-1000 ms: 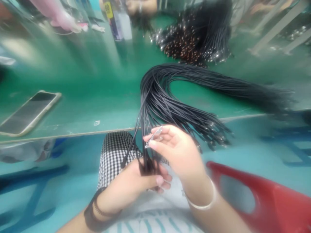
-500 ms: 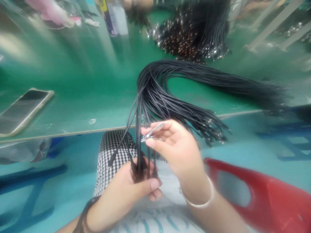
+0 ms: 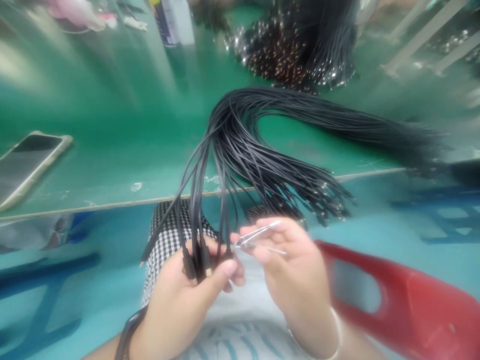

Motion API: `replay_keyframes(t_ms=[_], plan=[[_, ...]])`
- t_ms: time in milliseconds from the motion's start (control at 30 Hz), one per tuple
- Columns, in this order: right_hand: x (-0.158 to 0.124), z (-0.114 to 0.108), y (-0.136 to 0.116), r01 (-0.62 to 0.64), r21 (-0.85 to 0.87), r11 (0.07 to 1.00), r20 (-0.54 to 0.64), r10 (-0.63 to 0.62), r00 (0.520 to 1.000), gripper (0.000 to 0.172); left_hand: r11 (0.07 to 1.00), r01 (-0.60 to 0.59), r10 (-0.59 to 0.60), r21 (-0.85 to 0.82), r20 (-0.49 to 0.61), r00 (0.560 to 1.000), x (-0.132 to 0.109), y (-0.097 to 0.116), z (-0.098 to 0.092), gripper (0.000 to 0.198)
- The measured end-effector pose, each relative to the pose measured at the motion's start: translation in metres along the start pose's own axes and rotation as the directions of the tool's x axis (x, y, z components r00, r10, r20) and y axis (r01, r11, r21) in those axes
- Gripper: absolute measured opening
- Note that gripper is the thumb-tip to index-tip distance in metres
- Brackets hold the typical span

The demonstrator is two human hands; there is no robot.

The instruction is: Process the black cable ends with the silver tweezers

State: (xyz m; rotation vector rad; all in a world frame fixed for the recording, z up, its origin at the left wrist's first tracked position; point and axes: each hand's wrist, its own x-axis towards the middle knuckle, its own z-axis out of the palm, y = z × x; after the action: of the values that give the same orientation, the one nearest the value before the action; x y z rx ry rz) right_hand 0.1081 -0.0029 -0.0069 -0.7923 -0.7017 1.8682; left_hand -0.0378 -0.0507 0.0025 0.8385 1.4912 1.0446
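Observation:
My left hand (image 3: 187, 295) is closed around the ends of several black cables (image 3: 197, 220), whose moulded plugs (image 3: 205, 259) show between thumb and fingers. Some plugs have a shiny metal tip. In my right hand (image 3: 294, 280) is a silver nail clipper (image 3: 258, 235), its lever raised and its jaws at a cable end beside my left fingertips. Whether the jaws touch the cable I cannot tell. From my left hand the cables run up over the table edge into a large bundle of black cables (image 3: 240, 125), which curves away to the right.
On the green table (image 3: 112, 110) lies a phone (image 3: 32, 155) at the left. A spray can (image 3: 164, 22) and a large pile of cables (image 3: 292, 50) are at the back. A red stool (image 3: 420, 295) stands at my right. A person's pink sleeve (image 3: 73, 12) shows at the top left.
My right hand has come down with the nail clipper to my left fingertips. My left hand has shifted slightly left, and the held cables are fanned out more, with the plugs turned into view.

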Motion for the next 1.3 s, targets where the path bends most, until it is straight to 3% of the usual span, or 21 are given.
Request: replay_keyframes(t_ms=[200,400,600,733,800,900,1000,1200,1300], plan=[[0.001,0.004,0.001,-0.036,0.070,0.997,0.022,0.034,0.999,0.021,1.000,0.000,0.000,-0.021,0.001,1.000,0.004,0.000,0.005,0.018],[0.000,0.004,-0.001,-0.058,0.024,0.998,-0.009,0.058,0.998,0.022,0.997,0.076,-0.076,-0.013,0.059,0.995,0.002,0.000,0.003,0.018],[0.000,0.007,-0.004,-0.054,-0.015,0.998,-0.014,0.054,0.998,0.019,0.990,0.100,-0.097,-0.094,0.039,0.995,0.002,-0.001,0.006,0.020],[0.002,0.006,-0.006,-0.071,-0.084,0.994,-0.101,0.063,0.993,0.017,0.979,0.149,-0.145,-0.139,0.039,0.989,0.004,0.002,0.008,0.022],[0.004,0.004,-0.007,-0.082,-0.104,0.991,-0.155,0.065,0.986,0.018,0.952,0.178,-0.159,-0.249,0.095,0.983,0.006,0.000,0.007,0.024],[0.007,0.002,-0.009,-0.046,-0.088,0.995,-0.175,0.030,0.984,0.019,0.880,0.221,-0.104,-0.421,0.283,0.953,0.008,-0.004,0.002,0.022],[0.007,0.002,-0.011,0.010,-0.046,0.999,-0.138,-0.016,0.990,0.021,0.849,0.236,-0.054,-0.473,0.367,0.929,0.010,-0.007,-0.002,0.020],[0.000,0.008,-0.012,0.009,0.027,1.000,0.002,-0.009,1.000,0.022,0.868,0.202,-0.109,-0.453,0.223,0.969,0.014,-0.002,0.003,0.025],[0.001,0.010,-0.012,-0.042,0.005,0.999,0.031,0.041,0.999,0.024,0.893,0.198,-0.106,-0.405,0.239,0.965,0.014,-0.002,0.004,0.028]])
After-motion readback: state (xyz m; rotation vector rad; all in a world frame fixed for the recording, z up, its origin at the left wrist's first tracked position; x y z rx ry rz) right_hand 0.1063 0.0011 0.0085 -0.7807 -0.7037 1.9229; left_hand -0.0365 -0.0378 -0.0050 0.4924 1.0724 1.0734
